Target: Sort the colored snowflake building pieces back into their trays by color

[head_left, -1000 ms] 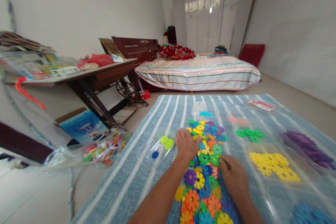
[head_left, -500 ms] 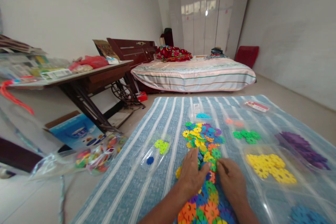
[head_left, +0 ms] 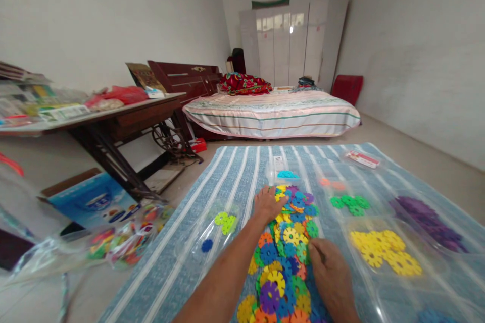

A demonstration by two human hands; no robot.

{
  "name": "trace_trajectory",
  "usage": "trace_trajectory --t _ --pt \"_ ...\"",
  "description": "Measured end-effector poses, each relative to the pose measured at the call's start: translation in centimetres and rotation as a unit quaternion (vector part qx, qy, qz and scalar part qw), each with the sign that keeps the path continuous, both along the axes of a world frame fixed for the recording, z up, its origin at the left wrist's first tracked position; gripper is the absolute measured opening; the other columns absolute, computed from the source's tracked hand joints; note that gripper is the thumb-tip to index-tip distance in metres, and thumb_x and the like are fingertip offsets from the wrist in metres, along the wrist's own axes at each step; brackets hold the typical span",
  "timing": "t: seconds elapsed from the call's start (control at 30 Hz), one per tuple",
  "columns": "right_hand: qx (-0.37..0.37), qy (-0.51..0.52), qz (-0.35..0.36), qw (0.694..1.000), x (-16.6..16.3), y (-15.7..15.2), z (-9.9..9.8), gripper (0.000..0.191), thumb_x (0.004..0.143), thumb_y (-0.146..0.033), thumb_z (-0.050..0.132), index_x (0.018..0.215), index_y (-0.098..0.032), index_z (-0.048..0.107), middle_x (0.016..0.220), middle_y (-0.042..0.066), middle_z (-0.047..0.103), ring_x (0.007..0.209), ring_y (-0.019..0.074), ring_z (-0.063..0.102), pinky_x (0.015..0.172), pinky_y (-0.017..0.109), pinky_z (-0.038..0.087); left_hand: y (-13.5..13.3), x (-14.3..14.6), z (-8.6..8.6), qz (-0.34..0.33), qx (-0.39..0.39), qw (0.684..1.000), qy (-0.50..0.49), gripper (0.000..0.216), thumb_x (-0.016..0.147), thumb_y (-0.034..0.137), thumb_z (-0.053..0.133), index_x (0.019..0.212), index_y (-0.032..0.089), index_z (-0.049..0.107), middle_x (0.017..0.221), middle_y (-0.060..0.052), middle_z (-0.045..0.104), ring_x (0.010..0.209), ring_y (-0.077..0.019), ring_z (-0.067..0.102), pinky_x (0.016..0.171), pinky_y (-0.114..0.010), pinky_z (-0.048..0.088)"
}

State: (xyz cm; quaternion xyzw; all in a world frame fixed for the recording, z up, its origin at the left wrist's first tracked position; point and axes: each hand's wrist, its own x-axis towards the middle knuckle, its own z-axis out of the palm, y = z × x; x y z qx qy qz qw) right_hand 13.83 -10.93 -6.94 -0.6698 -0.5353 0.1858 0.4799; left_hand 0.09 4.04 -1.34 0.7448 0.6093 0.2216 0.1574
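A long pile of notched plastic flower discs (head_left: 291, 236) in mixed yellow, green, blue, orange and purple runs toward me across the striped cloth. My left hand (head_left: 268, 203) lies flat at the pile's far left edge, fingers stretched out, palm down over some discs. Beside the right edge, nearer to me, rests my right hand (head_left: 331, 272) with its fingers curled in. Its fingertips touch the discs there, and whatever they may hold is hidden.
Clear trays hold yellow discs (head_left: 386, 251), green discs (head_left: 350, 204), purple discs (head_left: 426, 219) and light-blue discs (head_left: 288, 174). On the left a tray holds lime discs (head_left: 226, 222) and a dark-blue disc (head_left: 206, 246). A sewing-machine table (head_left: 125, 116) and bed (head_left: 273, 111) stand beyond.
My left hand has moved from the middle of the pile to its far left end, uncovering discs there. My right hand stays curled at the right edge. The view has shifted slightly.
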Motion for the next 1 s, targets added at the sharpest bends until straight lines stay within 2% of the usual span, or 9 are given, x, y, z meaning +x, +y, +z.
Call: trace_trajectory --t 0.13,0.33,0.47,0.57,0.67,0.77,0.83,0.93,1.0 --pt "-0.009 0.026 -0.02 0.999 -0.1 -0.1 0.2 0.031 0.083 -0.044 0.043 0.081 -0.022 0.066 0.087 0.004 0.066 0.085 0.0222 0.059 0.079 0.035 0.044 -3.5 -0.4 0.0 -0.037 -0.026 0.998 0.048 0.052 0.084 0.05 0.044 0.125 0.018 0.051 0.135 -0.013 0.049 0.125 -0.0267 0.043 0.104 -0.043 0.032" --pt "-0.028 0.053 -0.055 0.997 0.1 -0.4 0.6 0.035 0.078 -0.05 0.046 0.081 -0.021 0.065 0.085 0.005 0.066 0.082 0.0226 0.06 0.076 0.034 0.045 -10.5 -0.6 1.3 -0.078 -0.055 0.993 0.07 0.062 0.084 0.051 0.041 0.136 0.017 0.041 0.144 -0.011 0.038 0.134 -0.0297 0.03 0.111 -0.047 0.021" --pt "-0.025 0.053 -0.059 0.997 0.2 -0.5 0.6 0.039 0.076 -0.053 0.047 0.084 -0.019 0.065 0.088 0.006 0.066 0.086 0.024 0.059 0.081 0.036 0.044 -14.2 -0.7 2.1 -0.09 -0.092 0.99 0.058 0.059 0.083 0.044 0.044 0.138 0.023 0.039 0.149 -0.006 0.031 0.136 -0.0315 0.026 0.111 -0.049 0.021" --pt "-0.026 0.043 -0.051 0.997 0.3 -0.4 0.7 0.042 0.075 -0.055 0.047 0.088 -0.018 0.065 0.092 0.008 0.066 0.089 0.0249 0.059 0.084 0.038 0.043 -16.6 -0.9 2.5 -0.103 -0.115 0.986 0.054 0.053 0.082 0.041 0.046 0.133 0.027 0.046 0.147 -0.004 0.034 0.134 -0.0353 0.026 0.109 -0.054 0.021" --pt "-0.025 0.035 -0.045 0.998 0.3 -0.2 0.8 0.044 0.075 -0.055 0.048 0.091 -0.018 0.065 0.095 0.008 0.066 0.093 0.0255 0.059 0.088 0.039 0.042 -18.6 -1.4 2.4 -0.126 -0.117 0.984 0.04 0.049 0.081 0.041 0.05 0.128 0.026 0.052 0.141 -0.004 0.044 0.132 -0.037 0.03 0.108 -0.058 0.021" --pt "-0.022 0.033 -0.041 0.998 0.3 -0.2 0.8 0.048 0.074 -0.057 0.048 0.092 -0.017 0.065 0.095 0.009 0.067 0.094 0.0261 0.059 0.088 0.039 0.042 -19.5 -1.9 1.8 -0.146 -0.079 0.986 0.015 0.039 0.079 0.037 0.054 0.115 0.024 0.06 0.131 -0.005 0.054 0.128 -0.0343 0.037 0.107 -0.059 0.024" --pt "-0.022 0.03 -0.039 0.999 0.3 -0.2 0.8 0.049 0.074 -0.059 0.048 0.093 -0.017 0.066 0.096 0.009 0.067 0.094 0.0265 0.059 0.088 0.04 0.043 -19.0 -2.0 1.4 -0.137 -0.033 0.99 0.002 0.032 0.081 0.033 0.052 0.109 0.022 0.062 0.128 -0.007 0.056 0.126 -0.0304 0.041 0.108 -0.055 0.027" --pt "-0.028 0.027 -0.038 0.998 0.4 -0.2 0.7 0.052 0.074 -0.06 0.048 0.097 -0.017 0.066 0.098 0.009 0.066 0.095 0.0268 0.059 0.089 0.04 0.043 -16.8 -1.6 1.2 -0.101 0.014 0.995 0.012 0.041 0.082 0.031 0.05 0.12 0.017 0.055 0.136 -0.012 0.048 0.13 -0.0289 0.037 0.108 -0.051 0.029" --pt "-0.029 0.028 -0.039 0.998 0.4 -0.2 0.6 0.053 0.074 -0.06 0.049 0.098 -0.016 0.065 0.1 0.01 0.066 0.096 0.0268 0.059 0.089 0.04 0.043 -15.2 -0.9 1.3 -0.087 0.003 0.996 0.028 0.051 0.082 0.035 0.052 0.128 0.015 0.047 0.142 -0.014 0.04 0.133 -0.0307 0.032 0.108 -0.052 0.029"
